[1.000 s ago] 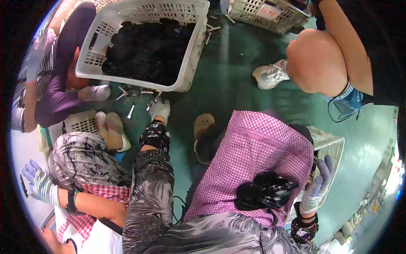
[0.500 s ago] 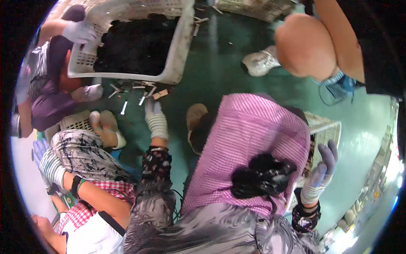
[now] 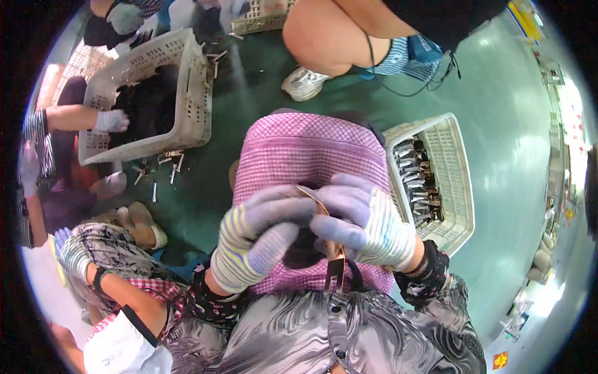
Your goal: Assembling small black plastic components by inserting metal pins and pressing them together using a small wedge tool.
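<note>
Both my hands wear pale striped knit gloves and meet over the pink checked apron (image 3: 311, 153) on my lap. My right hand (image 3: 367, 218) is closed on a thin copper-brown strip (image 3: 334, 249), which runs up between the hands. My left hand (image 3: 261, 227) curls with its fingertips against the strip's upper part; what lies inside its grip is hidden. Under the hands a shiny black bundle (image 3: 303, 250) shows in part, resting on or just above the apron. Near the strip's lower end is a dark strap piece with a metallic edge (image 3: 334, 274).
A white crate (image 3: 461, 187) with several dark, metal-ended pieces (image 3: 420, 181) stands at my right. Far left, a co-worker's gloved hand (image 3: 112, 121) reaches into a crate (image 3: 196, 100) of black material. Small strips (image 3: 154, 192) lie on the floor. Another person's knee (image 3: 314, 37) is ahead.
My left hand has come up from the floor beside the crate, and my right hand in from over the right crate. They now meet over my lap with the brown strip. The view has shifted right.
</note>
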The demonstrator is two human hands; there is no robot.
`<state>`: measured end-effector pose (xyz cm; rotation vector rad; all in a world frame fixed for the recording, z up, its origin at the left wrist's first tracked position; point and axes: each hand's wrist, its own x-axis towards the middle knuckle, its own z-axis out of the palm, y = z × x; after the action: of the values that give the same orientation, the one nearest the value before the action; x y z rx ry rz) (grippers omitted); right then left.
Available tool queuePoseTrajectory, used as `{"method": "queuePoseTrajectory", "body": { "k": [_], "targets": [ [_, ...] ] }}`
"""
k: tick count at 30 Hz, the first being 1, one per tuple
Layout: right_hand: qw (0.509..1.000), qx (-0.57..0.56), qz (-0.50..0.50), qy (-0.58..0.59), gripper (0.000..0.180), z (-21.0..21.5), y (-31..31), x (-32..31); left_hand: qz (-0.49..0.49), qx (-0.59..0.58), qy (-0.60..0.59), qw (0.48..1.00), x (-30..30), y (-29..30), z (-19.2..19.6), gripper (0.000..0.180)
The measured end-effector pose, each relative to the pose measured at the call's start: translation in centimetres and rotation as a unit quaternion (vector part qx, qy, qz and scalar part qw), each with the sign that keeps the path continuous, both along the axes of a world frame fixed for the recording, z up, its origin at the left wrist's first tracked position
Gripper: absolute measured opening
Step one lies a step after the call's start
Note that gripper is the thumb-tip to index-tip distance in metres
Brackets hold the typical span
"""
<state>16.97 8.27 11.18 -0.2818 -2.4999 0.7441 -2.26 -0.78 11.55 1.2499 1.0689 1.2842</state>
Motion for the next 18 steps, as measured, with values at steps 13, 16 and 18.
{"method": "queuePoseTrajectory", "body": {
  "k": [13,16,18],
  "targets": [
    [0.919,-0.343,-0.164,0.104,0.035,-0.8,-3.4,7.0,-0.037,0.095,0.543,0.833,0.4,-1.1,-3.0,0.044],
    [0.919,-0.341,-0.179,0.082,0.020,-0.4,-3.2,6.4,-0.046,0.087,0.528,0.844,0.5,-1.2,-3.6,0.036],
    [0.901,-0.383,-0.194,0.059,0.024,-0.3,-3.5,6.0,-0.044,0.087,0.488,0.867,0.8,-1.3,-3.7,0.031]
  ]
}}
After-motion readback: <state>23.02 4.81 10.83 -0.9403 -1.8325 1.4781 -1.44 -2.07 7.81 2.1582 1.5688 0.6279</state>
